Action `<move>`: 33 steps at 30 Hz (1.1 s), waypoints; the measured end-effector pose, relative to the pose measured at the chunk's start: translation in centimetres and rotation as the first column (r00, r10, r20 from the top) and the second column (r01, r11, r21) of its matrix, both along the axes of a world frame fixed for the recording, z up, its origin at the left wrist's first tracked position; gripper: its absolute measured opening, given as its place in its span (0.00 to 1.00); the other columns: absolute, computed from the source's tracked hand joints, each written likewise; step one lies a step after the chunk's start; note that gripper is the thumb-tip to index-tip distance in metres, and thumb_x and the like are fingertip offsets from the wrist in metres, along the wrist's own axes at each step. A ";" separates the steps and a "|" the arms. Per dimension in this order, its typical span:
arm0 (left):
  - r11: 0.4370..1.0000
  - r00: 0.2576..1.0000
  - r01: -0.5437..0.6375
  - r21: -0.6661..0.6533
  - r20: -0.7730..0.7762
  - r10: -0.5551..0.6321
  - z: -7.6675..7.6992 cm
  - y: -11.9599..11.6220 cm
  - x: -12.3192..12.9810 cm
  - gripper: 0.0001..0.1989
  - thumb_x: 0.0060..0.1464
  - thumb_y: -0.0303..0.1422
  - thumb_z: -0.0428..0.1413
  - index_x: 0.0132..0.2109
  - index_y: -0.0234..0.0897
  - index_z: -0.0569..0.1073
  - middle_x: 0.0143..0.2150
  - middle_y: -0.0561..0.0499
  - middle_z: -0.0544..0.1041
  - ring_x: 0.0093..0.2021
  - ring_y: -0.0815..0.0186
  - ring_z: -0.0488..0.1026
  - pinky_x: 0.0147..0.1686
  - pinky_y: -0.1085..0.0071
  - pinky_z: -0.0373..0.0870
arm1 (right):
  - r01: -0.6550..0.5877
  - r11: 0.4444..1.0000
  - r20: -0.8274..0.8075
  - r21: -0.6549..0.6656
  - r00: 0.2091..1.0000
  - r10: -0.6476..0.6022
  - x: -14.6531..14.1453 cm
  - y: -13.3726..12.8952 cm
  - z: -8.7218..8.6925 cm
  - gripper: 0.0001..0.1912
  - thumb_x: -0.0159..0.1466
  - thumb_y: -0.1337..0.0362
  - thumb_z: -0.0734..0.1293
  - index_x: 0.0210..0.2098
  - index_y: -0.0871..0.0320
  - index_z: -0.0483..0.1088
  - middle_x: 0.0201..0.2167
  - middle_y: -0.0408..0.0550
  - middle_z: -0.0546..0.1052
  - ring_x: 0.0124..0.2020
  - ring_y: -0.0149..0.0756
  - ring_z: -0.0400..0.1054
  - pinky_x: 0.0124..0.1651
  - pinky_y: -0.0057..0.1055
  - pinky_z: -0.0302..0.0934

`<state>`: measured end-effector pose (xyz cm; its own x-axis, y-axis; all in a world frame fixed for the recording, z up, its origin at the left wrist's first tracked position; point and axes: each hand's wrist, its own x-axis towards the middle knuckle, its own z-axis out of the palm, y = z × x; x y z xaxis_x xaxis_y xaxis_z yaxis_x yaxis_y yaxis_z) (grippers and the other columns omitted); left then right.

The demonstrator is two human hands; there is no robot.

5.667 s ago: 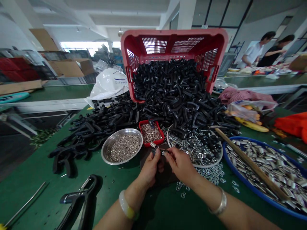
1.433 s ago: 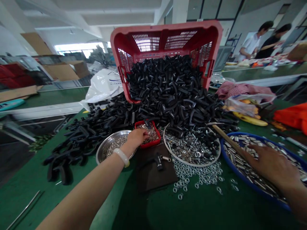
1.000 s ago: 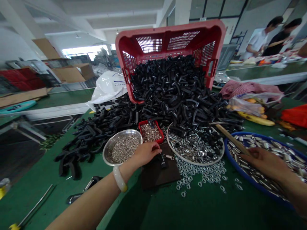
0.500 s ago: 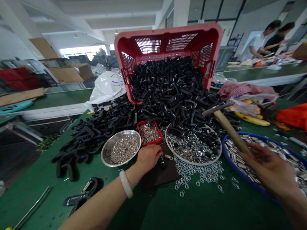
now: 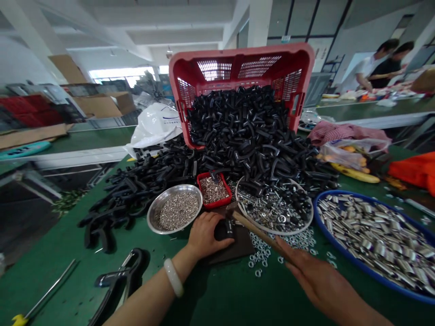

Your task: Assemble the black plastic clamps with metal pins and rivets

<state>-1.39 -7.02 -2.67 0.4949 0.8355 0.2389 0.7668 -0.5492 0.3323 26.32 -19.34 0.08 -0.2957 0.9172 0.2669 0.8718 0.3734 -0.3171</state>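
Observation:
My left hand [image 5: 206, 235] rests on a dark rubber mat [image 5: 238, 246], closed around a small black plastic part [image 5: 222, 230] with metal at its end. My right hand [image 5: 316, 280] grips a wooden-handled hammer [image 5: 261, 234] near the handle's end. The steel hammer head [image 5: 232, 209] is right at the black part, but I cannot tell whether they touch. My left wrist wears a pale bangle [image 5: 173, 277].
Close around the mat are a steel bowl of small silver tubes [image 5: 175, 210], a red tray of metal pieces [image 5: 213, 191], a white-rimmed tray of washers and screws [image 5: 275, 209], and a blue tray of metal sleeves [image 5: 370, 240]. A tipped red crate [image 5: 241, 68] spills black plastic handles.
My right hand has left the blue tray and swung the hammer down, its head moving from upper right to the black part. My left hand remains on the mat, now closed over the part.

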 end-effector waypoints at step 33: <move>0.960 0.937 -0.210 -0.187 0.242 0.252 4.2 -4.0 4.8 0.32 0.35 0.53 0.58 0.44 0.37 0.61 0.39 0.48 0.70 0.38 0.59 0.70 0.36 0.64 0.67 | -0.118 0.827 -0.819 -0.550 0.271 -0.506 -9.0 6.6 1.7 0.25 0.55 0.45 0.60 0.41 0.58 0.68 0.35 0.50 0.74 0.31 0.37 0.68 0.29 0.32 0.63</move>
